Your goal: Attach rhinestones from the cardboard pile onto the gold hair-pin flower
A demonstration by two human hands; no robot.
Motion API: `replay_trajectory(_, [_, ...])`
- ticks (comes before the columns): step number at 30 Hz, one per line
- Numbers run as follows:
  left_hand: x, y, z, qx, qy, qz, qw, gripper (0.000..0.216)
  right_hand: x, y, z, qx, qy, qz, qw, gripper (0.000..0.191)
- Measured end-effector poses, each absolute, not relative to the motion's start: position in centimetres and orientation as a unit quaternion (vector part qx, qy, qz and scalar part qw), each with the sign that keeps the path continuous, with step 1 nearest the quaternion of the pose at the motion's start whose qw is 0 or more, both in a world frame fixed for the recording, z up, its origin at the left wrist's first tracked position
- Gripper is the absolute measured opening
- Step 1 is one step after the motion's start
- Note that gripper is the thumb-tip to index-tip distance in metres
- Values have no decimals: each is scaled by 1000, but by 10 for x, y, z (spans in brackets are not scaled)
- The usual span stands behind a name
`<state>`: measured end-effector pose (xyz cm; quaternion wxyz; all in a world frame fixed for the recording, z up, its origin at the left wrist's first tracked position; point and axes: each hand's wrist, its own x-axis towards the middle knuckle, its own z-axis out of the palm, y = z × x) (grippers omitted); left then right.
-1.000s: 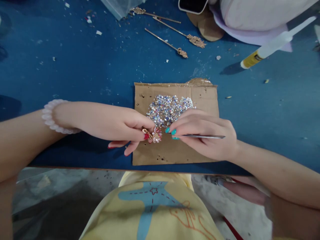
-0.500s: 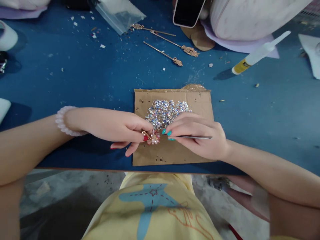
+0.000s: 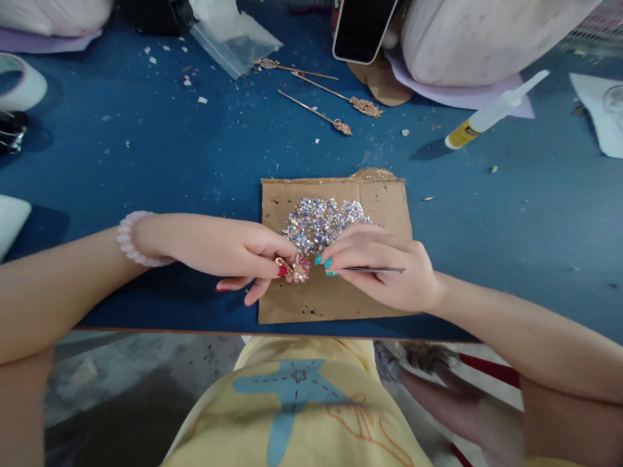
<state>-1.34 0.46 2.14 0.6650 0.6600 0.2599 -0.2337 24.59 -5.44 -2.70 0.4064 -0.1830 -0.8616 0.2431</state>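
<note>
My left hand (image 3: 238, 250), with red nails and a pale bead bracelet (image 3: 131, 239), pinches a gold ornament with a pink rhinestone flower (image 3: 300, 268) between thumb and forefinger. Its other fingers hang loosely below. Close to the flower on the right, my right hand (image 3: 382, 263), with teal nails, is closed round slim metal tweezers (image 3: 374, 269). Their tips are mostly hidden by the fingers, and I cannot tell whether they hold a stone. Just beyond both hands lies a heap of sparkling rhinestones (image 3: 316, 224) on a cardboard sheet (image 3: 379, 305).
Several gold hairpins (image 3: 365, 107) lie farther back on the blue table (image 3: 195, 162), near a plastic bag (image 3: 236, 45) and a phone (image 3: 363, 29). A glue bottle (image 3: 479, 123) stands at the right. At the left edge is a tape roll (image 3: 34, 84).
The view has shifted slightly, so the things at the back sit a little lower. Both hands keep the same grips, and the right hand has hardly moved beside the flower.
</note>
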Motion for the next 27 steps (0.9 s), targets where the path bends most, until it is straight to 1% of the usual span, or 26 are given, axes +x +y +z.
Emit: replay_trajectory(27, [-12, 5, 24, 653, 268, -240, 667, 10, 246, -55, -26, -181, -869, 232, 397, 11])
